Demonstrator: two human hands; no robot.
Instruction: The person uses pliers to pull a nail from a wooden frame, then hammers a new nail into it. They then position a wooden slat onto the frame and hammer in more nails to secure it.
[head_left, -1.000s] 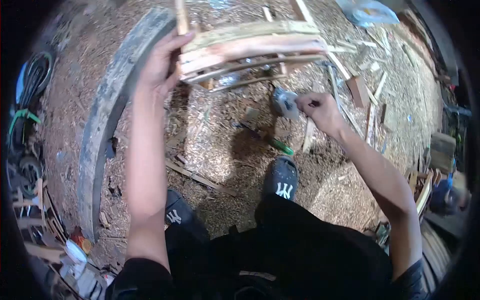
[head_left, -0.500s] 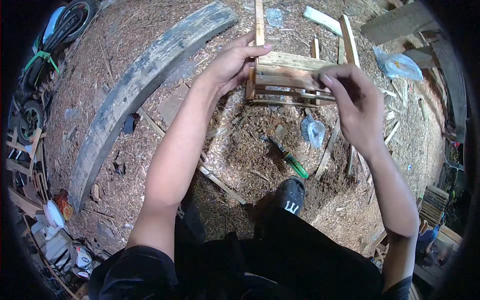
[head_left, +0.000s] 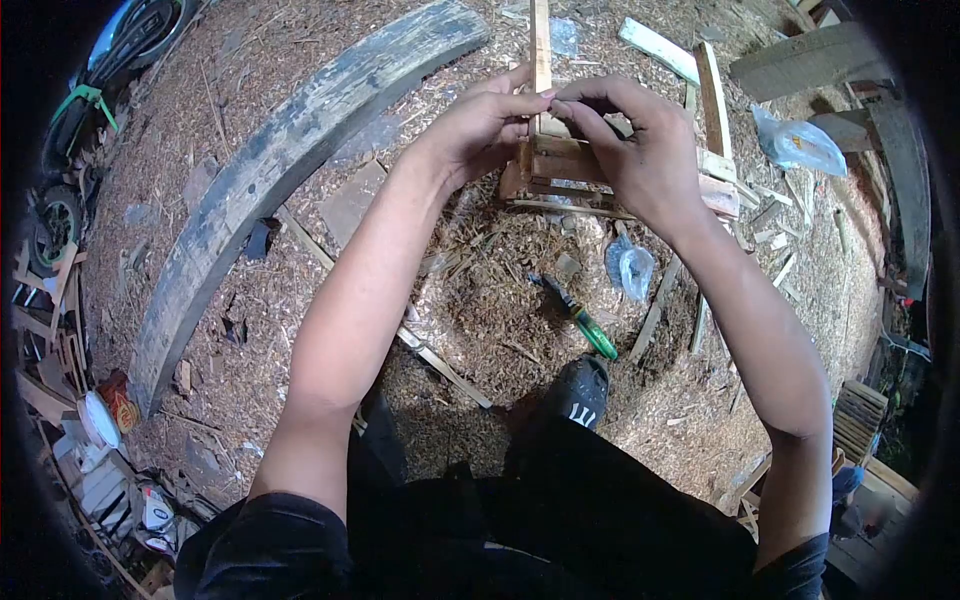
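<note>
A small wooden frame [head_left: 563,160] of rough slats stands on the sawdust ground, with one upright slat [head_left: 541,40] rising above it. My left hand [head_left: 480,125] grips the frame at that upright. My right hand [head_left: 640,150] lies over the frame's top from the right. Its thumb and forefinger are pinched against the upright and touch the left hand's fingertips. Anything between the fingertips is too small to make out.
A green-handled tool [head_left: 585,325] and a small plastic bag [head_left: 630,268] lie on the sawdust below the frame, near my shoe [head_left: 580,390]. A long curved plank [head_left: 290,150] runs along the left. Loose slats and a blue bag [head_left: 800,145] are scattered to the right.
My right hand has risen from the small plastic bag on the ground to the frame, and now pinches at the upright beside my left hand. The left hand has kept its hold.
</note>
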